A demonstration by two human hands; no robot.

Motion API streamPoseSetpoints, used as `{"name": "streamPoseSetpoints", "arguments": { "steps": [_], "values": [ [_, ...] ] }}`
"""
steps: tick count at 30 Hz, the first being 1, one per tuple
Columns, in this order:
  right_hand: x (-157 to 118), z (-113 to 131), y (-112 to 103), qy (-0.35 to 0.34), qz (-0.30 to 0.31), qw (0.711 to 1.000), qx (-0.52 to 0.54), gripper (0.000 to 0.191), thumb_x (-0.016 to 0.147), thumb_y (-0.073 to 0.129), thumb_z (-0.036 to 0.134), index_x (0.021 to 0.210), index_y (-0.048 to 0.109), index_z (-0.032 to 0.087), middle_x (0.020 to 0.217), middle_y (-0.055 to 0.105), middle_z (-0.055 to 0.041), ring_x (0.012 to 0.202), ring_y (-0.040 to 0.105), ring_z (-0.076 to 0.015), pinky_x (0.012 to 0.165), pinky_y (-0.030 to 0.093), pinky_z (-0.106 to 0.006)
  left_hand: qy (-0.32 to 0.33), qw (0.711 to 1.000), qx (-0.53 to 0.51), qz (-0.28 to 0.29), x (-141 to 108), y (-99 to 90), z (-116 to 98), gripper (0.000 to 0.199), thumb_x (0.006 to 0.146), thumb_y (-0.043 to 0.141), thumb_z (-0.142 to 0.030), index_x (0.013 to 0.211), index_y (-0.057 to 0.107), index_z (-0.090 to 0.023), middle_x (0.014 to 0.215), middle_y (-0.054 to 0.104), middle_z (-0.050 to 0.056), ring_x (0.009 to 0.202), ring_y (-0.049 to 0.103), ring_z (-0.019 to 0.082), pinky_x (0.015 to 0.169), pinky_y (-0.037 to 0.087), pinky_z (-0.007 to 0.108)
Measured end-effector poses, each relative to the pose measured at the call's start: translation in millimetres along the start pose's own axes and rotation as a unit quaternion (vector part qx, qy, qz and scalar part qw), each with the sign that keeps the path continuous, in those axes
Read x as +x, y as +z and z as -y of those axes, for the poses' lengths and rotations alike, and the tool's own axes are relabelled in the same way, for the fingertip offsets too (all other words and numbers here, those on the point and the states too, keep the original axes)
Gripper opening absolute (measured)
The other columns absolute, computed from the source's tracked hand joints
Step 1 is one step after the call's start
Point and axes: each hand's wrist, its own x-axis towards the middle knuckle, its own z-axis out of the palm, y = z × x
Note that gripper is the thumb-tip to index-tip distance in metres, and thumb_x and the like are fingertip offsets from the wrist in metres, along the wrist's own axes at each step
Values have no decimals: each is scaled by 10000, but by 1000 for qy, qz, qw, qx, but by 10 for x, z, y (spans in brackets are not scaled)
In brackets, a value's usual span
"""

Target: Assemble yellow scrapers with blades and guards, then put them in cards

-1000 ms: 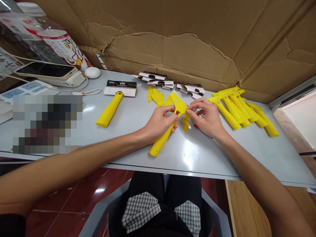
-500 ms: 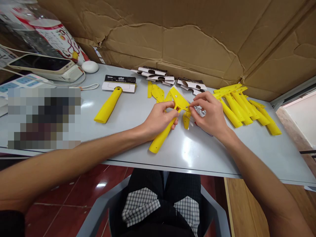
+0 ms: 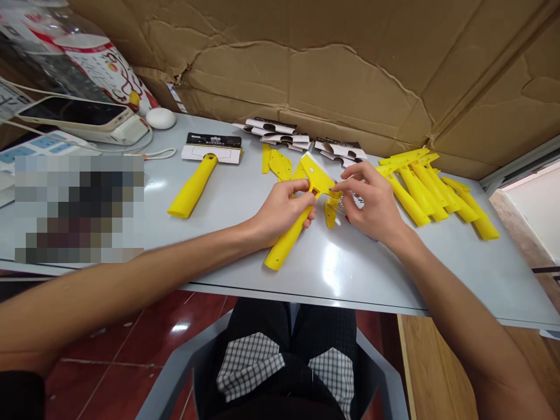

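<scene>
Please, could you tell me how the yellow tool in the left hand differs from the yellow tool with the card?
The held tool is gripped in the left hand; the carded tool lies on the table, with no hand on it.
The held tool's head is uncovered, while the carded tool's head is hidden by a black-and-white card.
Both have yellow handles, slanting the same way.

One view, from my own head, facing forward and down.
I look across the desk point(image 3: 376, 271) from close above its near edge: my left grip point(image 3: 284, 213) and right grip point(image 3: 370, 201) mid-frame, my lap point(image 3: 324, 329) at the bottom, cardboard point(image 3: 306, 70) across the top.
</scene>
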Motion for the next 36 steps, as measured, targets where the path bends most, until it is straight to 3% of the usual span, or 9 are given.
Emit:
{"name": "streamPoseSetpoints", "arguments": {
  "steps": [7,15,20,24,27,30,32,34,36],
  "values": [
    [-1,2,-1,-4,3,1000,1,299,923,544,45,1008,754,240,1153,668,-79,876,664,-198,780,564,-387,1,1000,2,3,-13,-7,1,107,845,598,-76,828,623,-179,596,571,-25,472,541,98,464,439,215],
    [-10,24,-13,44,43,998,-12,279,922,571,73,1013,752,266,1199,673,-69,891,658,-212,826,573,-421,12,1000,7,13,-3,-28,29,83,826,624,-104,821,626,-186,604,578,-12,495,546,109,482,443,229],
    [16,56,-19,60,35,998,7,284,919,565,82,1020,760,261,1204,687,-80,890,675,-208,800,583,-408,8,1000,5,19,1,-33,32,80,834,623,-107,834,626,-187,606,577,-14,494,543,109,482,444,229],
    [72,95,-51,190,14,979,75,304,898,582,115,1135,731,232,1125,750,-80,801,705,-186,664,578,-338,13,1000,10,13,1,-41,-4,93,861,621,-102,823,617,-187,616,580,-18,492,544,104,480,445,226],
    [107,82,-75,301,46,939,162,289,877,624,150,1152,690,209,928,769,-42,690,709,-176,616,577,-327,16,999,36,19,19,-49,-41,109,885,616,-84,833,630,-178,639,597,-11,506,563,106,496,465,232],
    [127,47,-90,359,72,900,235,256,837,683,158,1088,676,208,820,745,-17,647,700,-170,569,565,-311,29,996,78,27,56,-68,-51,79,911,637,-90,941,685,-145,782,691,40,566,643,123,561,537,258],
    [134,25,-95,377,67,885,264,241,812,712,155,1043,672,212,777,726,-7,632,687,-164,549,564,-303,38,995,94,13,83,-91,-38,263,913,694,-127,1175,693,-120,980,744,96,612,699,142,608,584,292],
    [135,8,-97,385,58,877,281,229,804,733,162,1017,669,215,740,708,3,627,679,-162,549,572,-304,48,993,107,-7,99,-126,-17,582,896,755,-171,1451,584,-137,1165,733,143,647,731,159,629,608,319],
    [134,-2,-93,385,53,875,288,222,804,750,175,1004,665,220,727,700,10,627,675,-159,555,576,-304,86,985,150,-21,101,-166,4,799,877,790,-202,1606,463,-206,1234,715,139,681,735,161,652,607,319]
  ]
}}
